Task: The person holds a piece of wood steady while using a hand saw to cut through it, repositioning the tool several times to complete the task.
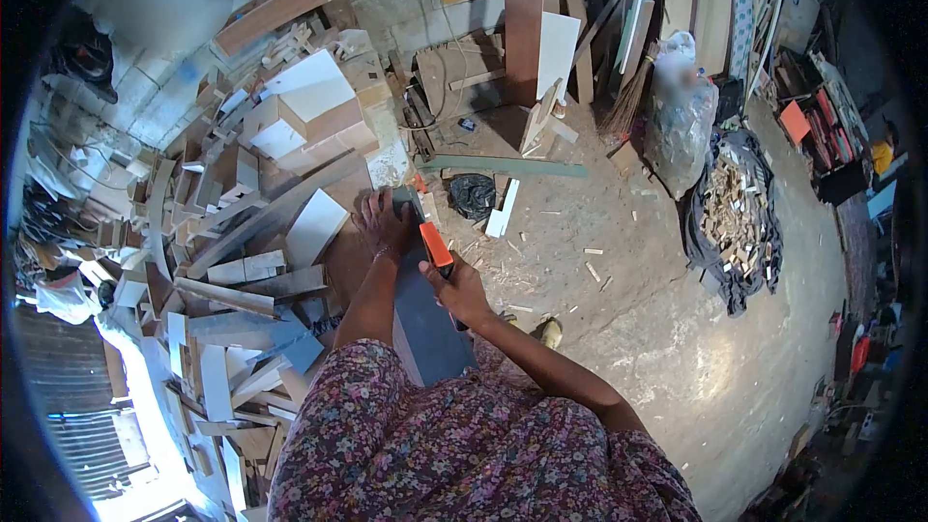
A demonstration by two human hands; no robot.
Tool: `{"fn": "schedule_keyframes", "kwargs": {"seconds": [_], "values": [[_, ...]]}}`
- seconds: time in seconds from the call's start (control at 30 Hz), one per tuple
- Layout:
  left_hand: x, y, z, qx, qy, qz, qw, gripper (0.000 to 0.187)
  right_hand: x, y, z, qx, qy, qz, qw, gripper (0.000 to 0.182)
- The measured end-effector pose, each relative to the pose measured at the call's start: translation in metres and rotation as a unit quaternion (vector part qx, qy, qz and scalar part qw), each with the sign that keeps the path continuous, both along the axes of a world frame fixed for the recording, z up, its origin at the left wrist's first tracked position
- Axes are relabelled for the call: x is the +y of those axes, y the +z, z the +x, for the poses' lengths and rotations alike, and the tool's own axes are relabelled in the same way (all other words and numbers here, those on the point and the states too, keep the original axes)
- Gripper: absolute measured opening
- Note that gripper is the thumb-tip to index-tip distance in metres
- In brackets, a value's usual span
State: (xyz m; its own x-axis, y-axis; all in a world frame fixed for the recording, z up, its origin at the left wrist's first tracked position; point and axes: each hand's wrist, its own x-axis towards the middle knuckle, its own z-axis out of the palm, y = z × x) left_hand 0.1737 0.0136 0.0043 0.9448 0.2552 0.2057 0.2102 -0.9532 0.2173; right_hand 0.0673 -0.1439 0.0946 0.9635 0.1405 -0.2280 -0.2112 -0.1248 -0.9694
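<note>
A long dark grey board (423, 314) runs away from my body across the work surface. My right hand (459, 292) is closed round a tool with an orange part (436, 245) and a black part, held over the board's right edge. My left hand (383, 222) lies with its fingers spread near the board's far end, on its left side. What kind of tool it is cannot be made out for certain.
Wood offcuts (242, 329) are piled on the left. A black plastic bag (472, 195) and a green strip (512, 166) lie ahead. To the right are a filled clear bag (681, 130) and wood scraps on dark cloth (737, 213).
</note>
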Motion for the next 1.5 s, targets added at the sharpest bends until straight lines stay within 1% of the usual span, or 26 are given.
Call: {"fn": "schedule_keyframes", "kwargs": {"seconds": [0.07,0.13,0.2,0.23,0.3,0.33,0.4,0.43,0.47,0.53,0.63,0.77,0.83,0.87,0.93,0.97,1.03,1.07,1.1,1.13,1.17,1.23,1.27,1.33,1.37,1.5], "values": [[0.001,-0.005,-0.002,-0.014,0.001,-0.007,1.000,0.053,0.000,0.000,0.000,-0.013,0.004,-0.019,1.000,0.039],[-0.001,0.002,-0.002,0.002,0.000,-0.020,1.000,0.053,-0.001,0.001,0.002,-0.032,0.008,-0.038,0.999,0.038],[0.000,0.000,-0.003,0.002,0.006,-0.017,1.000,0.054,-0.002,0.008,0.003,-0.058,-0.003,-0.030,0.998,0.047],[0.000,-0.002,-0.003,0.005,0.007,-0.009,1.000,0.054,-0.002,0.014,0.002,-0.062,0.000,-0.034,0.997,0.047],[0.001,-0.006,-0.004,0.014,0.009,-0.016,1.000,0.055,-0.004,0.026,-0.002,-0.027,0.012,-0.015,0.999,0.048],[0.002,-0.007,-0.005,0.027,0.009,-0.019,0.999,0.055,-0.003,0.022,-0.003,-0.030,0.016,-0.018,0.999,0.048],[0.002,-0.012,-0.008,0.034,0.018,-0.008,0.999,0.055,0.000,0.015,-0.007,-0.056,0.011,-0.067,0.996,0.048],[0.003,-0.012,-0.010,0.045,0.016,0.011,0.999,0.055,0.001,0.017,-0.009,-0.058,0.019,-0.068,0.996,0.048],[0.004,-0.013,-0.012,0.044,0.024,0.010,0.999,0.055,0.000,0.019,-0.012,-0.032,0.024,-0.060,0.997,0.048],[0.001,-0.013,-0.019,0.004,0.006,0.004,1.000,0.054,-0.001,0.025,-0.017,-0.006,0.033,-0.053,0.998,0.048],[0.000,-0.015,-0.022,-0.003,0.008,-0.006,1.000,0.053,-0.001,0.030,-0.017,0.004,0.053,-0.036,0.998,0.048],[0.006,-0.031,-0.026,-0.047,-0.009,-0.002,0.999,0.053,0.002,0.020,-0.025,0.008,0.037,-0.034,0.999,0.045],[0.006,-0.036,-0.031,-0.084,-0.037,-0.061,0.994,0.052,0.002,0.015,-0.031,0.006,0.028,-0.030,0.999,0.044],[0.005,-0.039,-0.032,-0.084,-0.040,-0.059,0.994,0.052,0.003,0.013,-0.033,-0.003,0.035,-0.026,0.999,0.044],[0.003,-0.038,-0.034,-0.110,-0.044,-0.125,0.985,0.053,0.005,0.008,-0.033,-0.012,0.039,-0.018,0.999,0.044],[0.003,-0.038,-0.037,-0.105,-0.048,-0.122,0.986,0.053,0.006,0.004,-0.035,-0.027,0.035,-0.013,0.999,0.040],[0.002,-0.032,-0.042,-0.073,-0.029,-0.052,0.996,0.054,0.006,0.002,-0.038,-0.040,0.028,-0.003,0.999,0.037],[0.007,-0.046,-0.040,-0.070,-0.034,-0.047,0.996,0.054,0.006,0.002,-0.038,-0.037,0.028,-0.010,0.999,0.037],[0.017,-0.075,-0.035,-0.072,-0.068,0.007,0.995,0.054,0.007,0.002,-0.039,-0.035,0.027,-0.015,0.999,0.037],[0.022,-0.076,-0.033,-0.074,-0.103,0.063,0.990,0.054,0.007,0.003,-0.039,-0.033,0.021,-0.007,0.999,0.037],[0.023,-0.078,-0.036,-0.071,-0.111,0.071,0.989,0.054,0.008,0.003,-0.041,-0.034,0.014,0.004,0.999,0.038],[0.015,-0.049,-0.049,-0.141,-0.110,-0.075,0.981,0.053,0.009,-0.003,-0.046,-0.030,-0.005,0.026,0.999,0.038],[0.016,-0.044,-0.050,-0.136,-0.122,-0.067,0.981,0.053,0.009,-0.008,-0.046,-0.032,0.002,0.009,0.999,0.039],[0.016,-0.044,-0.052,-0.073,-0.060,0.022,0.995,0.051,0.008,-0.005,-0.048,-0.030,-0.004,-0.001,1.000,0.040],[0.015,-0.044,-0.055,-0.069,-0.072,0.027,0.995,0.051,0.005,-0.003,-0.048,-0.032,-0.001,-0.011,0.999,0.043],[0.008,-0.027,-0.056,-0.050,-0.048,0.019,0.997,0.048,-0.005,0.002,-0.046,-0.014,-0.001,-0.022,1.000,0.052]]}}
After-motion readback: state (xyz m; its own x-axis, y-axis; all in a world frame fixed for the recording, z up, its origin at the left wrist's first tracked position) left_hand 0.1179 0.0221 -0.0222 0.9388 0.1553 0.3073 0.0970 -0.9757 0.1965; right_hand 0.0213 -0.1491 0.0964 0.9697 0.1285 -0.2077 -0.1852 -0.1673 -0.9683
